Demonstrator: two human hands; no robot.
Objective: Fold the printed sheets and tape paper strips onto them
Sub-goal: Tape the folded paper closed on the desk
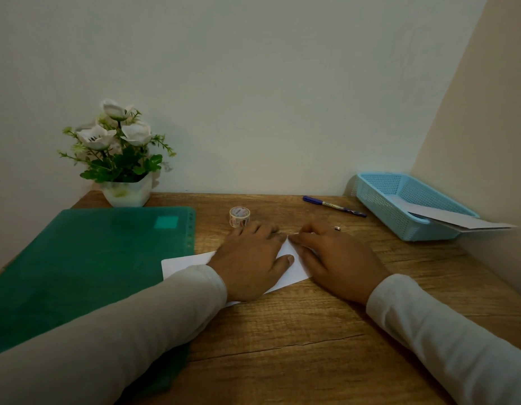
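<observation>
A white sheet of paper [293,266] lies folded on the wooden desk [282,331] in front of me. My left hand [250,258] lies flat on its left half, fingers straight, pressing it down. My right hand [335,258] rests on the sheet's right end, its fingertips at the far corner of the fold; most of the sheet is hidden under both hands. A small roll of tape [239,216] stands just beyond my left hand. More white paper [458,219] sticks out of the blue basket [399,200] at the right.
A green plastic folder [87,267] covers the desk's left side, under my left forearm. A pot of white flowers [122,159] stands at the back left. A blue pen [333,206] lies near the back wall. Walls close the back and right.
</observation>
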